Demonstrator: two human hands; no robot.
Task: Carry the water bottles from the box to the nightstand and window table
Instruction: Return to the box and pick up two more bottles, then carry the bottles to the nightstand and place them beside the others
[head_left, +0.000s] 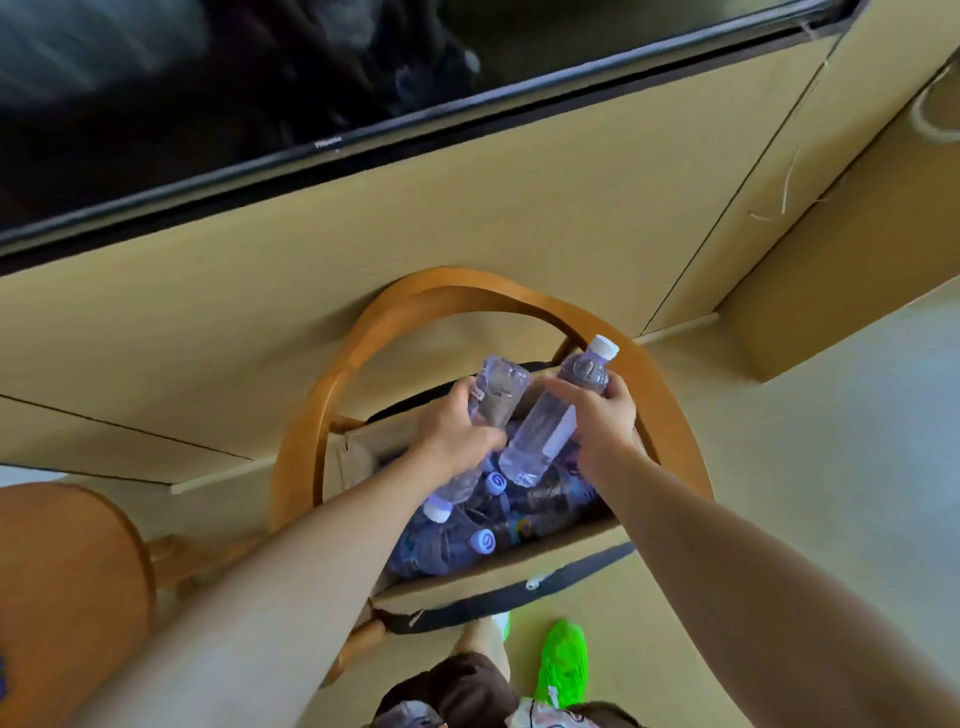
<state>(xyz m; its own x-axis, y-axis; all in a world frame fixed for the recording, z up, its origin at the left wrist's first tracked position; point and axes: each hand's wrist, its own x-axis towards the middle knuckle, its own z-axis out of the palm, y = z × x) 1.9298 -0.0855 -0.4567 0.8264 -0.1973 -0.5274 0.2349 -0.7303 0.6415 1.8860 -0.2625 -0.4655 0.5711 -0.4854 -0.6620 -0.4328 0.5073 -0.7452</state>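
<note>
Already each grip was clenched on a water bottle above the cardboard box (358, 457): my left hand (457, 426) held one cap-down (496, 397), my right hand (605, 415) another (550, 421) cap-up, long axes slanting apart.

My one head-worn wide-angle view looks steeply down and forward, close over the box (498, 566) on the chair (322, 410), wall-mounted TV (218, 104) at top.
</note>
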